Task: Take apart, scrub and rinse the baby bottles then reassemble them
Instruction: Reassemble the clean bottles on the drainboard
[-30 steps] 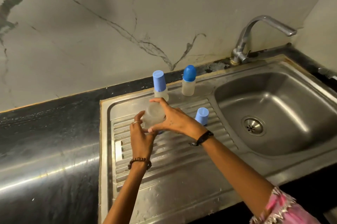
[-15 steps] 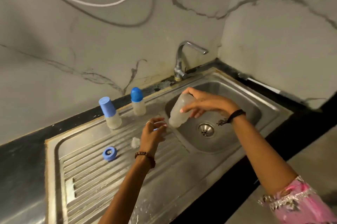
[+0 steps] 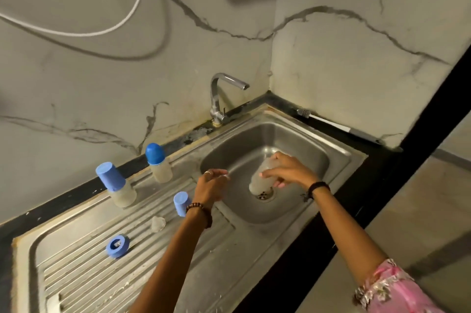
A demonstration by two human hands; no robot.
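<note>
1. Since half a second ago your right hand (image 3: 285, 172) has carried the open bottle body (image 3: 262, 176) from the near left rim of the sink basin (image 3: 300, 139) down to the middle of it; the bottle body now sits tilted with its lower end just above the drain (image 3: 265, 195).
2. Your right hand's fingers are curled around the upper part of that cloudy bottle body, gripping it.
3. Your left hand (image 3: 210, 186) has drawn a little apart from the bottle and hovers over the basin's left edge; its fingers look loosely bent with nothing clearly in them, though the fingertips are blurred.
4. Beside your left wrist, a blue cap (image 3: 181, 203) stands on the ribbed drainboard (image 3: 84, 274).
5. Nearer you on the drainboard lies a clear teat (image 3: 158, 223), and further left and nearer a blue screw ring (image 3: 117, 246).
6. At the far edge of the drainboard stand two capped bottles: one with a flat-topped blue cap (image 3: 116, 185) on the left, leaning in the wide-angle view, and one with a domed blue cap (image 3: 158, 163) to its right.
7. Behind the basin rises the tap (image 3: 221, 98), its spout pointing right, with no water visibly running.
8. A brush (image 3: 323, 120) lies on the black ledge at the far right, against the wall.
</note>
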